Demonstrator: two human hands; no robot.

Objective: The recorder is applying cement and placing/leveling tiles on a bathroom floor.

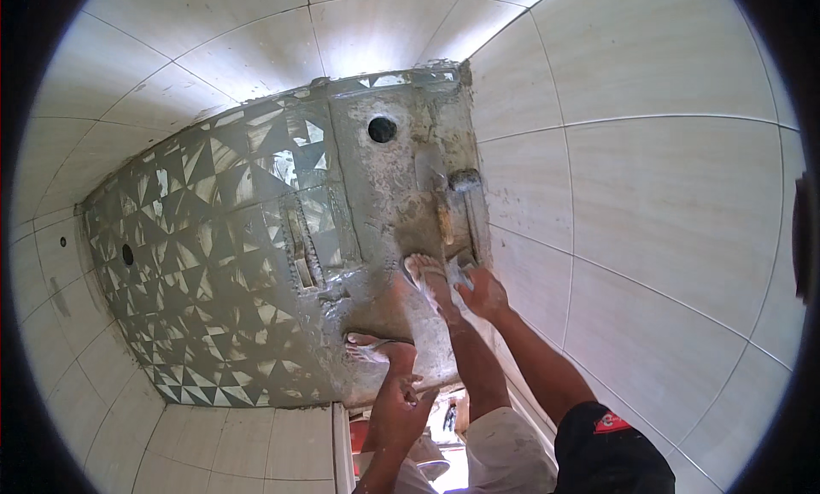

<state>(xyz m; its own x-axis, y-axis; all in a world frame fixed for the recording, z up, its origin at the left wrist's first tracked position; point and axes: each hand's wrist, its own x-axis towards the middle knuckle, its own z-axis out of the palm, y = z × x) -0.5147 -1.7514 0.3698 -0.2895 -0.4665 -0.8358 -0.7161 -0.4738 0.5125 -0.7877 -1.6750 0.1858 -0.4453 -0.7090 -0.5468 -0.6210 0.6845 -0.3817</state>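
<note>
My right hand reaches down beside my right foot, by the wall on the right. Its fingers are curled round a small greyish thing, too unclear to name. My left hand hangs in front of my left leg with nothing in it, its fingers loosely bent and apart. Ahead of the right hand lies a trowel with a wooden handle and a grey blade. A mallet with a dark head lies beside it, its handle along the wall. My feet, in flip-flops, stand on wet grey mortar.
Patterned triangle tiles, smeared with grey slurry, cover the floor on the left. A long narrow tool or strip lies on them. A round drain hole opens at the far end, a smaller hole at left. Cream tiled walls enclose the floor.
</note>
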